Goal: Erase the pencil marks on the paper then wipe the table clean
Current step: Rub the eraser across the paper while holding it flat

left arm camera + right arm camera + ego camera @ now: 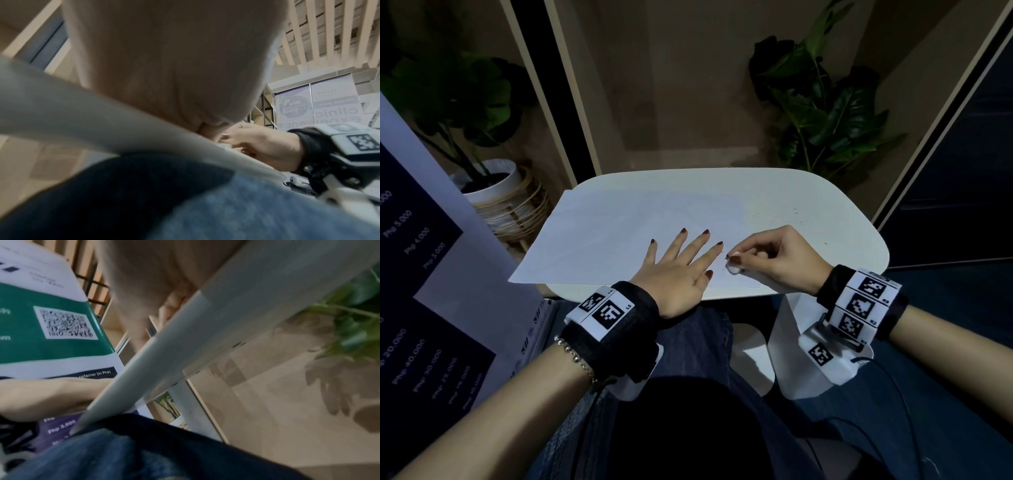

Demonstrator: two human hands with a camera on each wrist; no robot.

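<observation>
Erasing is looking close to done: paper (619, 236) is lying on the white desk (852, 236), its left corner hanging over the desk's edge, and from the head view no pencil marks are standing out on it, though faint ones could be escaping the dim light. Left hand (681, 270) is pressing flat on the sheet with fingers spread wide, pinning it in place. Right hand (774, 260) is curling its fingers and pinching a small white eraser (732, 268) against the paper's near right corner, just beside the left hand's index finger. Dark crumbs (787, 214) are dotting the desk beyond the right hand, so the rubbing appears to be leaving plenty of debris. By my reading, the last marks near that corner are getting their final passes, while the second half, wiping the desk clean, is not yet begun, and no cloth is showing in any view. Both wrist views are looking up from below the desk edge and adding little
</observation>
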